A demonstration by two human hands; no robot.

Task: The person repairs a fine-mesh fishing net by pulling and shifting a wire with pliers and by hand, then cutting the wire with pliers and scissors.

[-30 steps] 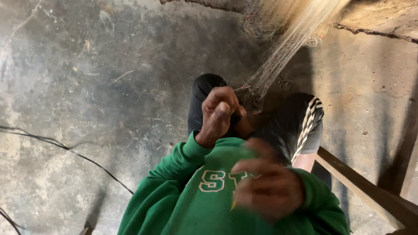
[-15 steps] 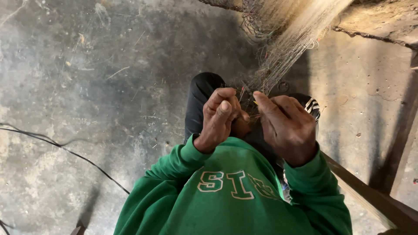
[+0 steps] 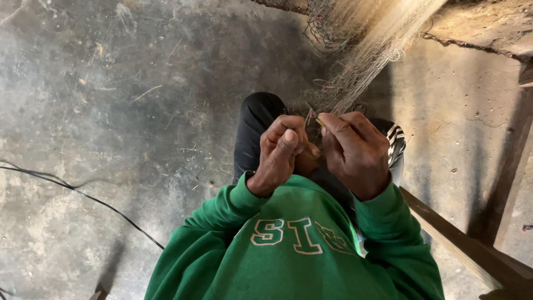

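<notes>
A pale, fine-meshed net hangs down from the upper right to my hands over my lap. My left hand is closed, pinching the net's lower strands between thumb and fingers. My right hand sits close beside it, fingers closed on a small yellowish tool whose tip points into the mesh. The two hands nearly touch. I wear a green sweatshirt and dark trousers. The part of the net inside my fists is hidden.
A grey concrete floor lies below. A black cable crosses it at the left. A wooden beam runs diagonally at the right, next to an upright post. A crumbling wall edge is at the top right.
My right hand rose from near my chest up to the net and now sits beside my left hand. The left hand has stayed closed on the strands.
</notes>
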